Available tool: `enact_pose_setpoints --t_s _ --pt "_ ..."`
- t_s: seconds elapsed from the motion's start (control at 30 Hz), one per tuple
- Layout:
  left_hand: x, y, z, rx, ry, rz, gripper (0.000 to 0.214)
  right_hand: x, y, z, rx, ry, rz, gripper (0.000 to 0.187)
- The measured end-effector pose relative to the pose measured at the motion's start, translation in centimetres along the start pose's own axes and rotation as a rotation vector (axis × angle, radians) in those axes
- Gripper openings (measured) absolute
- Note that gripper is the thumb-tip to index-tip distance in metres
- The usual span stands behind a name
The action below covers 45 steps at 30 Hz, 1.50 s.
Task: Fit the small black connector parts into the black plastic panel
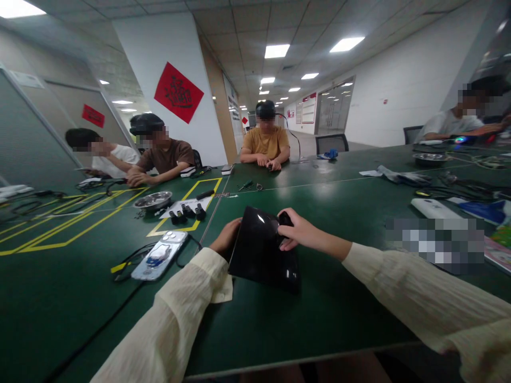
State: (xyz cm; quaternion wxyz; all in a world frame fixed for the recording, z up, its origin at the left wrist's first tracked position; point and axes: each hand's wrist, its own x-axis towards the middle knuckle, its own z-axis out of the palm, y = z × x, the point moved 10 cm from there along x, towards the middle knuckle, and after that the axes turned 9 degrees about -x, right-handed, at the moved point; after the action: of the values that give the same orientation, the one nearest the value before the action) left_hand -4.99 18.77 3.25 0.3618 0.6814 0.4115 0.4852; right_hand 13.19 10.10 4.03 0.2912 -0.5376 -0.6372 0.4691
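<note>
A glossy black flat panel (261, 250) stands tilted on the green table (319, 314) in front of me. My left hand (225, 236) holds its left edge from behind, fingers mostly hidden by the panel. My right hand (295, 231) is curled over the panel's top right corner, fingers wrapped round a small black rounded part (285, 218) there. Both my sleeves are cream-coloured.
A phone in a clear case (159, 255) with black cables lies at my left. Farther left are a metal bowl (153, 200), small black parts (187, 211) on paper and yellow tape lines. Other people sit across and at both sides. Cables and a white device (433, 208) lie at right.
</note>
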Motion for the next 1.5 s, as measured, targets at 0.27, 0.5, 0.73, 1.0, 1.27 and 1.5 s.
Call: enact_pose_setpoints --t_s 0.27,0.5,0.73,1.0,1.27,1.5 --pt "0.5 -3.4 -5.8 -0.08 0.346 -0.135 0.029 1.3 -1.7 1.4 -0.39 -0.001 -0.052 0.045" --pt "-0.2 -2.5 -4.4 -0.034 0.328 -0.138 0.022 0.9 -3.4 1.5 -0.823 0.072 -0.112 0.052" --pt "0.1 -2.3 -4.8 0.012 0.315 -0.104 0.026 0.4 -3.3 0.6 -0.905 0.157 -0.108 0.061" --pt "0.2 -2.7 -4.3 0.075 0.263 -0.101 0.039 -6.3 -4.6 9.7 -1.198 0.388 -0.455 0.063" --pt "-1.0 -1.1 -4.2 0.171 0.342 -0.045 0.041 -4.1 -2.4 12.7 -1.141 0.087 -0.519 0.056" --pt "-2.3 1.2 -2.3 0.231 0.352 0.033 0.042 -2.6 -2.4 11.8 -1.194 0.064 -0.598 0.059"
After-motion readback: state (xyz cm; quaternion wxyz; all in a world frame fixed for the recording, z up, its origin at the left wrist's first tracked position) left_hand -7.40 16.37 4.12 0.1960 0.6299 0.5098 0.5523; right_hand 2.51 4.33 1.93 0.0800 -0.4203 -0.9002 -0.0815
